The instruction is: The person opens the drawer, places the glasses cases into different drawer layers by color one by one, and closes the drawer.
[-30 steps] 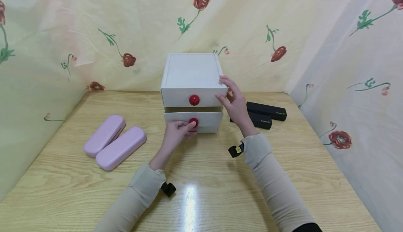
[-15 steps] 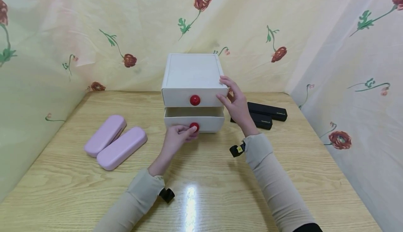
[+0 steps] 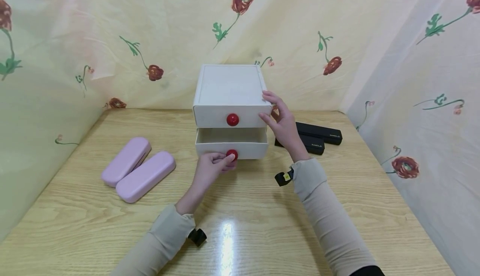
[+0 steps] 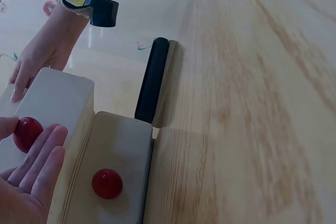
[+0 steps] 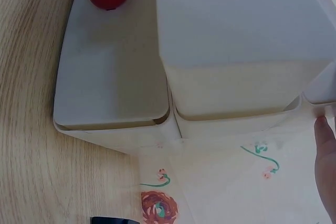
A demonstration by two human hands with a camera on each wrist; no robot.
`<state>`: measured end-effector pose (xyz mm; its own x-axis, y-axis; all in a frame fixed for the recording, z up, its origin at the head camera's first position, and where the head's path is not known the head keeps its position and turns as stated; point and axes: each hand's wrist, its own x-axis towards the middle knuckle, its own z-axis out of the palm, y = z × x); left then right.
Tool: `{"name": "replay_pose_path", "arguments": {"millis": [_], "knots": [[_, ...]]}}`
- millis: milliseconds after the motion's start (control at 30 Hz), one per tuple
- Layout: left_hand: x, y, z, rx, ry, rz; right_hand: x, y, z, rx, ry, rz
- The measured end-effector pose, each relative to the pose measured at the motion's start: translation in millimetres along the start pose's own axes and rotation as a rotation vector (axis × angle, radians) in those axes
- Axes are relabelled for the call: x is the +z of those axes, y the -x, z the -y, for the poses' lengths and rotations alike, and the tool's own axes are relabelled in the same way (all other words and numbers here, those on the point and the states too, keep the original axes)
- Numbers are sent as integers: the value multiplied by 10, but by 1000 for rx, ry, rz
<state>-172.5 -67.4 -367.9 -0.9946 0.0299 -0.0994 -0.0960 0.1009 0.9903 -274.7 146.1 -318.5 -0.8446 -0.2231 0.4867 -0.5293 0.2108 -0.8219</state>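
Observation:
A small white drawer cabinet [image 3: 230, 85] with red round knobs stands near the back of the table. Its pulled-out drawer [image 3: 247, 148], below the top one, shows a bare interior. My left hand [image 3: 208, 170] pinches that drawer's knob [image 4: 27, 134] between thumb and fingers. At the cabinet's right front corner rests my right hand [image 3: 284, 128], thumb on the top drawer [image 3: 213, 116], the other fingers along the upper side edge. A lower drawer [image 4: 119, 145] with its own red knob stays flush in the left wrist view; the head view hides most of it.
Two pink oblong cases [image 3: 145, 177] lie on the wooden table [image 3: 255, 226] at the left. Two black oblong cases [image 3: 318, 132] lie right of the cabinet, partly behind the right hand. Flower-patterned cloth [image 3: 180, 26] hangs behind and at the sides.
My left hand has drawn the drawer out toward me, widening its opening. My right hand has kept its place on the cabinet corner.

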Motion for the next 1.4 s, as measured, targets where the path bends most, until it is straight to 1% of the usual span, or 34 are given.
{"name": "replay_pose_path", "arguments": {"millis": [300, 433, 700, 1133, 1233, 1400], "knots": [[1, 19, 3, 26, 12, 6, 2, -5, -14, -4, 1, -5], [-6, 11, 7, 31, 2, 13, 10, -6, -16, -4, -4, -9], [-23, 6, 3, 16, -32, 18, 16, 2, -19, -1, -12, -14], [-50, -25, -40, 22, 15, 17, 34, -4, -19, -5, -18, -17], [-49, -26, -52, 14, 18, 8, 42, 0, -13, -8, -15, -21], [-64, -43, -49, 4, 18, 16, 53, 13, 12, -3, 2, -27]]}}
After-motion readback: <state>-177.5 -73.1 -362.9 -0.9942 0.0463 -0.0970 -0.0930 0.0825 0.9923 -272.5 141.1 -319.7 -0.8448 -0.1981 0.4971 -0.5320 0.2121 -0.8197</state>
